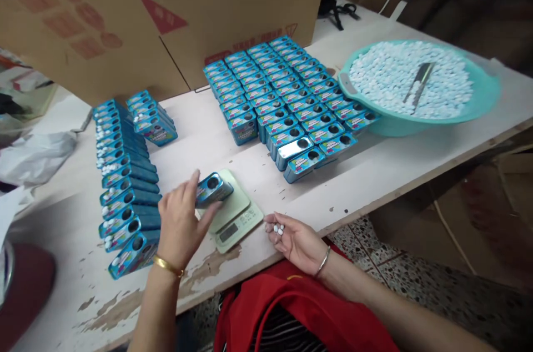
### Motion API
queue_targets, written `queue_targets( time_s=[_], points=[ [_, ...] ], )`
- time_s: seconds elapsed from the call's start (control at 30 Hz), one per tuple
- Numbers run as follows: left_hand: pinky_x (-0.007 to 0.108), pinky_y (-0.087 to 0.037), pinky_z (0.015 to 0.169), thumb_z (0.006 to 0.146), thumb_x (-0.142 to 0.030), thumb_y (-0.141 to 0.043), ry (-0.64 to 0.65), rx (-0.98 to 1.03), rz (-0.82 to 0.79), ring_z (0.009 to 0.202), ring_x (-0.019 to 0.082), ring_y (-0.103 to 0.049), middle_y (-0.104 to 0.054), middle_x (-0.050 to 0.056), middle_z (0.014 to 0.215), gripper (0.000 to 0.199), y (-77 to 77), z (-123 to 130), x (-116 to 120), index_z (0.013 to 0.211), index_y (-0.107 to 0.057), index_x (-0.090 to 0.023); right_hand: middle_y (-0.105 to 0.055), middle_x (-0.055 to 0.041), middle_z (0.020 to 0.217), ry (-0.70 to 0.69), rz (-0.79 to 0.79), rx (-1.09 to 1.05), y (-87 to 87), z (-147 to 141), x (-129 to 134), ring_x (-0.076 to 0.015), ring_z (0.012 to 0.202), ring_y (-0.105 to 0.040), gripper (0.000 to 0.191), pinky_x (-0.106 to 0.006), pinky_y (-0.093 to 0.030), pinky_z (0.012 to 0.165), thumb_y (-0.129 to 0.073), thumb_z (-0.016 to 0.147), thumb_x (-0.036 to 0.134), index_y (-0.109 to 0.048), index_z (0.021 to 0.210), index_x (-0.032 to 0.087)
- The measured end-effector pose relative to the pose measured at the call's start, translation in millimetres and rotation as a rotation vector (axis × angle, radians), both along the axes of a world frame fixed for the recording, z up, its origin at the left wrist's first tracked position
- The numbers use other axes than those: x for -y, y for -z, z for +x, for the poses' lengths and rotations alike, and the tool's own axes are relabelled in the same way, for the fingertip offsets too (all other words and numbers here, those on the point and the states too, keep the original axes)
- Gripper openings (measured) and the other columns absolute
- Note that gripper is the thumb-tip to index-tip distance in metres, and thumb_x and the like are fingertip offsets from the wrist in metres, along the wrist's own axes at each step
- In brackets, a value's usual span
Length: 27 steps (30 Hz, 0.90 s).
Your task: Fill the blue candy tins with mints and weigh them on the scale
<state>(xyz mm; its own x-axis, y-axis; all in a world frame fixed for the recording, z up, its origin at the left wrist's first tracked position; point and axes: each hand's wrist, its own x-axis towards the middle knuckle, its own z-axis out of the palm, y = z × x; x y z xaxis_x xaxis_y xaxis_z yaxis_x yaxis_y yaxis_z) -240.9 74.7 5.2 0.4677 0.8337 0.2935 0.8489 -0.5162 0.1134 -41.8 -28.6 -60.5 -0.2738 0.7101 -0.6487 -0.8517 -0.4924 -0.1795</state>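
Observation:
My left hand (pixel 181 219) has its thumb and fingers around a blue tin (pixel 212 186) with a round dark hole in its top. That tin is on the plate of a pale green digital scale (pixel 235 202); I cannot make out the reading. Palm up beside the scale, my right hand (pixel 295 238) cups several small white tablets (pixel 278 229) in its curled fingers. To the left runs a row of blue tins (pixel 129 196), many with white tablets lying on top near their holes.
A large block of blue tins (pixel 278 91) stands at the back middle, with a smaller group of tins (pixel 152 119) to its left. On the right, a turquoise basin (pixel 485 88) holds many white tablets and a metal scoop (pixel 420 85). A cardboard box (pixel 175 13) stands behind.

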Motion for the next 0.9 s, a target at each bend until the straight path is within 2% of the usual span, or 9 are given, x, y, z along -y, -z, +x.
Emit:
queue_targets(
  time_s=[0.07,0.13,0.3,0.43,0.57,0.6,0.73,0.77,0.9],
  points=[
    [0.035,-0.038,0.074,0.086,-0.043,-0.05,0.009,-0.066,-0.037,0.088,0.024,-0.057,-0.062,0.008,0.097,0.043,-1.3,5.0,-21.3,0.123,-0.048,-0.02,-0.057,-0.0003,0.067,0.033,-0.024,0.033,4.1,3.2,-1.3,-0.0053,0.051,-0.048,0.016,-0.015,-0.028,0.041,-0.065,0.079,0.027,-0.062,0.082,0.012],
    [0.035,-0.036,0.073,0.086,-0.038,-0.049,0.03,-0.073,-0.016,0.087,0.023,-0.056,-0.061,0.006,0.093,0.036,-3.7,23.1,-42.2,0.117,-0.051,-0.02,-0.056,-0.0001,0.066,0.064,-0.029,0.056,6.7,4.9,-2.8,-0.0055,0.051,-0.048,0.017,-0.015,-0.028,0.041,-0.067,0.077,0.027,-0.061,0.082,0.012],
    [0.038,-0.035,0.082,0.082,-0.03,-0.052,0.07,-0.069,-0.028,0.1,0.025,-0.053,-0.059,0.009,0.105,0.038,6.0,89.3,-93.3,0.119,-0.049,-0.019,-0.056,0.0003,0.065,0.102,-0.037,0.094,9.9,4.9,-4.6,-0.0053,0.051,-0.048,0.023,-0.015,-0.028,0.042,-0.072,0.072,0.03,-0.061,0.081,0.012],
    [0.04,-0.034,0.084,0.081,-0.033,-0.055,0.063,-0.108,-0.025,0.106,0.028,-0.05,-0.055,0.013,0.117,0.043,25.3,110.7,-120.6,0.121,-0.049,-0.019,-0.055,0.0005,0.066,0.097,-0.028,0.109,11.5,4.3,-4.4,-0.0049,0.05,-0.047,0.027,-0.015,-0.027,0.041,-0.075,0.069,0.033,-0.062,0.081,0.012],
    [0.04,-0.031,0.094,0.083,-0.042,-0.052,0.076,0.013,0.096,0.115,0.026,-0.045,-0.05,0.013,0.126,0.047,24.6,84.5,-147.3,0.125,-0.046,-0.021,-0.056,0.0007,0.065,0.086,-0.054,0.097,12.6,4.0,-3.6,-0.0041,0.05,-0.046,0.031,-0.015,-0.028,0.04,-0.079,0.065,0.035,-0.063,0.079,0.013],
    [0.04,-0.03,0.096,0.085,-0.044,-0.049,0.006,0.033,0.131,0.117,0.026,-0.043,-0.049,0.013,0.128,0.047,20.5,71.9,-157.4,0.125,-0.046,-0.021,-0.056,0.0007,0.065,0.079,-0.059,0.095,12.8,3.8,-3.4,-0.0041,0.049,-0.046,0.033,-0.015,-0.028,0.04,-0.08,0.063,0.036,-0.063,0.079,0.013],
    [0.046,-0.028,0.1,0.084,-0.04,-0.047,-0.478,-0.098,0.158,0.127,0.032,-0.033,-0.038,0.017,0.138,0.048,2.7,10.8,-204.8,0.126,-0.044,-0.017,-0.057,0.0005,0.064,0.037,-0.073,0.115,12.5,2.6,-3.0,-0.0043,0.049,-0.045,0.037,-0.015,-0.028,0.04,-0.083,0.057,0.039,-0.065,0.077,0.014],
    [0.049,-0.027,0.099,0.081,-0.038,-0.051,-0.532,-0.138,0.135,0.128,0.035,-0.031,-0.036,0.019,0.139,0.047,0.5,-3.6,-214.9,0.123,-0.047,-0.015,-0.057,0.0003,0.064,0.033,-0.074,0.125,12.2,2.1,-3.1,-0.0045,0.049,-0.046,0.037,-0.015,-0.028,0.04,-0.084,0.057,0.039,-0.065,0.077,0.014],
    [0.058,-0.023,0.101,0.075,-0.025,-0.055,-0.496,-0.263,0.03,0.131,0.04,-0.027,-0.037,0.023,0.138,0.029,1.8,-39.6,-234.3,0.1,-0.059,-0.012,-0.058,-0.0008,0.065,0.036,-0.057,0.146,10.8,1.2,-4.5,-0.005,0.05,-0.047,0.035,-0.015,-0.029,0.041,-0.082,0.06,0.038,-0.066,0.076,0.013]
  ],
)
